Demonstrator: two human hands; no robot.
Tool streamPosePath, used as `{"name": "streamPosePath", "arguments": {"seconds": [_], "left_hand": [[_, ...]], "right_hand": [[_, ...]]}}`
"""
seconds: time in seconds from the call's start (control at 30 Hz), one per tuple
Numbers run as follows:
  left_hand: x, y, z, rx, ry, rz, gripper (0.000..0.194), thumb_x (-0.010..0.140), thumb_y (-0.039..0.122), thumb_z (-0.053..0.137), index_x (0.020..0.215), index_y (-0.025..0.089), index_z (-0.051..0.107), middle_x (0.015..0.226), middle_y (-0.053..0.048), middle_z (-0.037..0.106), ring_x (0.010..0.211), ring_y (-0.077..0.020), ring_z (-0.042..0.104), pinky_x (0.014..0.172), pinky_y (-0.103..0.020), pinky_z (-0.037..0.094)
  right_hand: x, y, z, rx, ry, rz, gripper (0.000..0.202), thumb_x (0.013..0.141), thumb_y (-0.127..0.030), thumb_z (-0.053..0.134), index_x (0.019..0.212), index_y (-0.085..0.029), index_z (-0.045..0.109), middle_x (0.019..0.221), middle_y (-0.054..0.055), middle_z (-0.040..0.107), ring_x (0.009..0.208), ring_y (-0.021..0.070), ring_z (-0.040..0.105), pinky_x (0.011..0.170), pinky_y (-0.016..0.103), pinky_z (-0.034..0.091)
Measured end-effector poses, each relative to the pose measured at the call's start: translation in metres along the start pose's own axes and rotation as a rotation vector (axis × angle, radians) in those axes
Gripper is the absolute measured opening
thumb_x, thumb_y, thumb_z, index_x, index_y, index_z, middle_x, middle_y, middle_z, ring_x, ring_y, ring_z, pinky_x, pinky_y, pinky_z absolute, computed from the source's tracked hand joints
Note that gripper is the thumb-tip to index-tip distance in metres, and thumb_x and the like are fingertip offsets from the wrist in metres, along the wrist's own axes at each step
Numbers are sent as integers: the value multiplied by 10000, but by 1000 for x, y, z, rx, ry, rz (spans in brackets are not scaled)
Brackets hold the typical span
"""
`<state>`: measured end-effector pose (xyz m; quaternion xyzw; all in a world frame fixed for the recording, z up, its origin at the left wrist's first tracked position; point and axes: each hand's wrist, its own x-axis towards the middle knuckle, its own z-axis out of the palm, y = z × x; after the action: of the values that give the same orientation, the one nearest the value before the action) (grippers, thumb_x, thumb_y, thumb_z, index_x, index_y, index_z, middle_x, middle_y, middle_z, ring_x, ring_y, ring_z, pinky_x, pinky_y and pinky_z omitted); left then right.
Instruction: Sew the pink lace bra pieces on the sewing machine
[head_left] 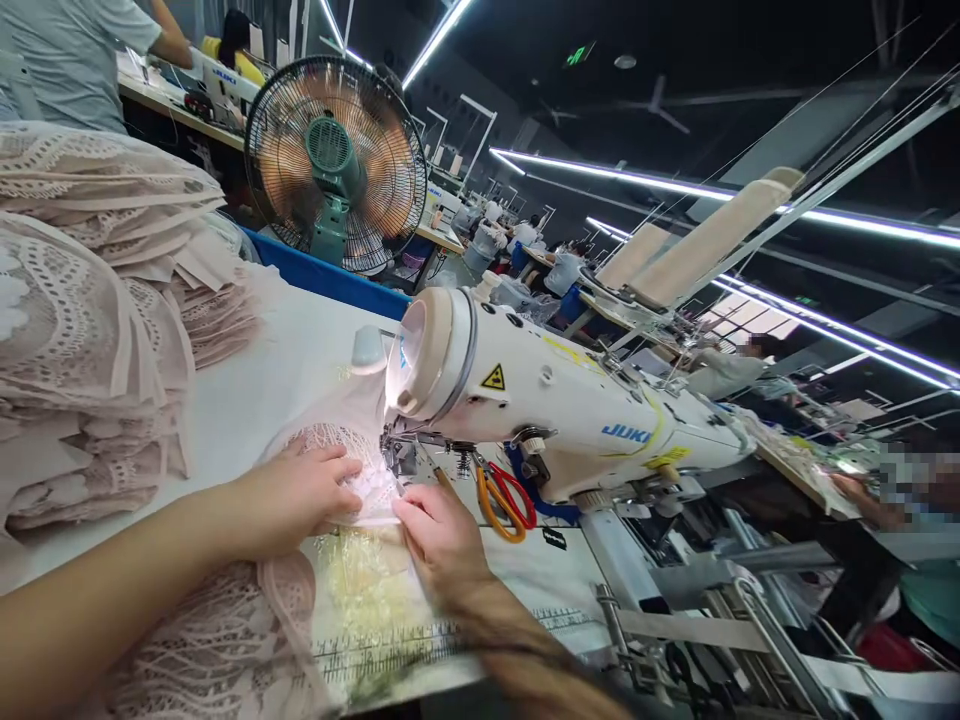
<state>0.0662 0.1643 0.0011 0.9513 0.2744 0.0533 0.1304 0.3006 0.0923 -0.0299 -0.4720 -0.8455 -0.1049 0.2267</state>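
Under the lit head of a white sewing machine [555, 390] lies a piece of pale pink lace fabric [330, 437]. My left hand [311, 495] rests flat on this lace, fingers stretched toward the presser foot [401, 455]. Just right of the foot, my right hand [442, 530] pinches the fabric's near edge between thumb and forefinger. A thin brownish stick-like thing [441, 478] shows behind the right fingers; whether they hold it I cannot tell. More lace [217, 640] hangs toward me below my left forearm.
Stacked lace pieces [82, 330] fill the table's left side. Scissors with orange and red handles [504, 500] and a black blade [555, 539] lie right of my right hand. A ruler strip [390, 645] runs along the front. Beyond stand a large fan [335, 165] and people at other machines.
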Motion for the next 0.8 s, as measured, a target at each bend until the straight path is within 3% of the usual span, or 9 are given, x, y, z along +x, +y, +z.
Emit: {"name": "streamPosePath", "arguments": {"seconds": [0.1,0.2,0.3,0.37,0.43,0.53,0.7,0.8], "left_hand": [[0,8,0,15,-29,26,312,593,19,667,831,219,695,1228,-76,626,1228,-366,505,1078,-619,327],[3,22,1,-7,-5,125,313,578,13,650,841,182,665,1197,-86,654,1231,-329,519,1142,-544,294],[5,32,2,-37,17,113,185,701,38,570,813,169,637,923,-72,671,922,-250,625,940,-416,490],[7,36,3,-30,34,108,148,751,109,596,872,176,648,885,-73,644,821,-247,604,792,-396,524],[8,35,4,3,64,131,154,766,159,639,915,188,665,911,-79,635,857,-264,597,802,-417,517],[10,31,8,51,113,156,67,804,150,617,810,190,670,908,-83,632,900,-256,598,883,-430,489],[17,18,15,96,142,216,129,793,97,599,858,179,674,976,-79,663,974,-267,600,952,-445,445],[21,7,19,125,166,235,130,790,78,623,844,189,664,943,-45,676,945,-236,607,955,-406,435]], "right_hand": [[-7,-1,1,22,96,-59,202,911,-140,466,805,-187,631,771,40,614,696,166,507,604,271,396],[-10,-5,4,-35,140,-90,272,919,-107,423,720,-187,589,717,42,577,668,172,474,588,290,365],[-7,-9,6,-147,135,-126,345,933,-97,394,636,-195,540,644,30,511,622,172,427,562,312,304],[-2,-8,6,-209,127,-167,369,940,-98,391,609,-199,519,611,22,476,596,170,400,550,323,267],[3,-6,5,-246,89,-210,355,930,-95,420,604,-200,515,602,21,469,595,171,394,549,330,255],[12,-1,5,-267,44,-257,310,900,-111,477,608,-200,530,609,30,491,616,180,408,555,338,268],[25,2,9,-303,106,-251,247,858,-116,511,637,-204,575,601,33,498,626,184,400,558,342,259],[30,3,15,-308,66,-245,221,836,-146,556,623,-205,559,602,31,501,629,179,398,555,334,229]]}}
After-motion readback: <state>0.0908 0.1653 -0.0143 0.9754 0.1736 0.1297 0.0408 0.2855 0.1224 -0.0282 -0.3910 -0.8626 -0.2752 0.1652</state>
